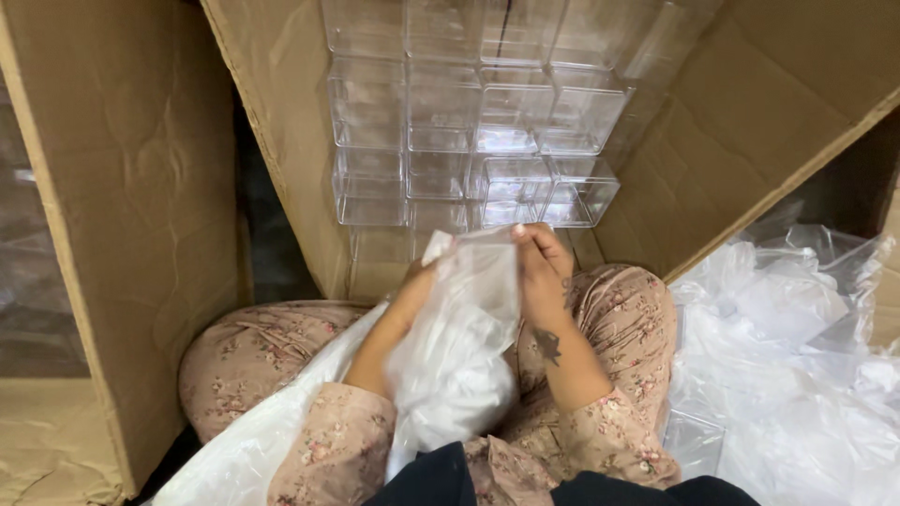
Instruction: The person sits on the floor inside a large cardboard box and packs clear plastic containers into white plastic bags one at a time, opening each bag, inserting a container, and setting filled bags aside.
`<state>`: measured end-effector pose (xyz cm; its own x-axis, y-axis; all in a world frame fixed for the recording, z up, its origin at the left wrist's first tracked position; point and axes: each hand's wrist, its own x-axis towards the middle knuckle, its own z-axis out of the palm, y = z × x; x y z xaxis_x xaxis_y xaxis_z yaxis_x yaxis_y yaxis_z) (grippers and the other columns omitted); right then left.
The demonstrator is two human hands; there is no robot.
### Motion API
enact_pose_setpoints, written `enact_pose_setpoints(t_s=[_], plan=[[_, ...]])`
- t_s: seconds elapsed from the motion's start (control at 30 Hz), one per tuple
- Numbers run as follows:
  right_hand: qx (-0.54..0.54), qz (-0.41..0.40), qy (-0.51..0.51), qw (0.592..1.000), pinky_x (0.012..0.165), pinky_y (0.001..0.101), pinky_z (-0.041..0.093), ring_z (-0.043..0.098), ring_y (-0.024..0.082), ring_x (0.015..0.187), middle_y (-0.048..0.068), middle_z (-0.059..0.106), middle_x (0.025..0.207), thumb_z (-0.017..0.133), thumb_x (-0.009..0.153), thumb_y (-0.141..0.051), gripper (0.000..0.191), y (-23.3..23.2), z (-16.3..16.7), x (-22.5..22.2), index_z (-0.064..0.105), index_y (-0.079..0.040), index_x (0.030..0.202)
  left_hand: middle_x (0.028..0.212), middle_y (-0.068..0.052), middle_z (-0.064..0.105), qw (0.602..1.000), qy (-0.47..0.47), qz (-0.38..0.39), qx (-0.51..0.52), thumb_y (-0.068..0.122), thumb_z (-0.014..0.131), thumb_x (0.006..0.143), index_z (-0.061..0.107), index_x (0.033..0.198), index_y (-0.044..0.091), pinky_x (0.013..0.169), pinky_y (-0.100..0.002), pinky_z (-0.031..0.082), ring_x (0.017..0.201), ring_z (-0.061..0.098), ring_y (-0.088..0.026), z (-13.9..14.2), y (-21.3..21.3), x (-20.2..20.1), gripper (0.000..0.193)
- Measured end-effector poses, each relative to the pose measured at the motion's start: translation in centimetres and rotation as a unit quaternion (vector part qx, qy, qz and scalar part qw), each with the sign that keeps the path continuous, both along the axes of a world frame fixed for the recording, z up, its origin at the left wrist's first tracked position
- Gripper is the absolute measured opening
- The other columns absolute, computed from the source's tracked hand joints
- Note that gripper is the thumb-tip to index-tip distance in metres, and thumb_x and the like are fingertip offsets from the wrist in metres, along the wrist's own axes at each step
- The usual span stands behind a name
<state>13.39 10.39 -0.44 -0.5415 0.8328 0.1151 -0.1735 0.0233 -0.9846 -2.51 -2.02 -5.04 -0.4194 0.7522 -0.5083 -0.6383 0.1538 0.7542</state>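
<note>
Both your left hand (412,290) and right hand (542,267) pinch the thin plastic bag (459,347) at its mouth: light, limp, slippery film; likely tears easily.

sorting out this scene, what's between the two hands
In the head view, a clear plastic bag lies between the left hand and the right hand; both pinch its top edge, and it hangs down between the forearms.

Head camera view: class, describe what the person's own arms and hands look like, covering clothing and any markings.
Both forearms are bare. The left hand shows no marking. The right hand belongs to an arm with a dark tattoo on the forearm and smaller dark marks near the wrist. No sleeves reach the forearms; pink floral fabric covers the legs beneath.
</note>
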Motion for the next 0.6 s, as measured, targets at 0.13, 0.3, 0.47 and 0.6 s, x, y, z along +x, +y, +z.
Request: enact_pose_setpoints(t_s=[0.13, 0.3, 0.47, 0.6], plan=[[-0.166, 0.059, 0.056, 0.983, 0.077, 0.0269, 0.059, 0.069, 0.01, 0.085, -0.002, 0.072, 0.095, 0.063, 0.093, -0.011, 0.015, 1.4, -4.5, 0.6, 0.068, -0.006, 0.105, 0.101, -0.006, 0.074, 0.994, -0.053, -0.025, 0.089, 0.037, 0.067, 0.092, 0.069, 0.119, 0.006, 0.072, -0.028, 0.06, 0.085, 0.073, -0.015, 4.7, -2.0, 2.5, 0.041], [-0.127, 0.079, -0.088, 0.985, 0.076, 0.0304, 0.051, 0.06, 0.017, 0.089, 0.007, 0.066, 0.104, 0.065, 0.099, -0.019, 0.028, 0.9, -6.8, -0.2, 0.066, -0.002, 0.121, 0.097, -0.007, 0.076, 0.994, -0.051, -0.01, 0.092, 0.025, 0.076, 0.085, 0.068, 0.111, 0.006, 0.06, -0.025, 0.054, 0.078, 0.072, -0.015, 7.2, -1.7, 3.0, 0.033], [-0.209, 0.283, -0.134, 0.926, 0.102, 0.0398, 0.048, 0.052, 0.027, 0.125, 0.016, 0.051, 0.14, 0.077, 0.083, -0.04, 0.086, -2.2, -0.4, 3.3, 0.035, -0.003, 0.148, 0.086, -0.002, 0.066, 0.984, 0.045, 0.155, 0.072, 0.028, 0.082, 0.088, 0.071, 0.105, 0.005, 0.053, -0.023, 0.041, 0.065, 0.055, -0.009, 5.4, -1.5, 1.6, 0.031], [-0.066, 0.393, -0.258, 0.88, 0.116, 0.0428, 0.042, 0.045, 0.032, 0.144, 0.019, 0.045, 0.154, 0.091, 0.064, -0.044, 0.127, -5.4, 3.6, 5.7, 0.017, -0.007, 0.16, 0.086, 0.002, 0.066, 0.972, 0.033, 0.202, 0.112, 0.033, 0.08, 0.089, 0.072, 0.105, 0.006, 0.061, -0.021, 0.045, 0.07, 0.058, -0.006, 4.8, -1.3, 1.9, 0.032]])
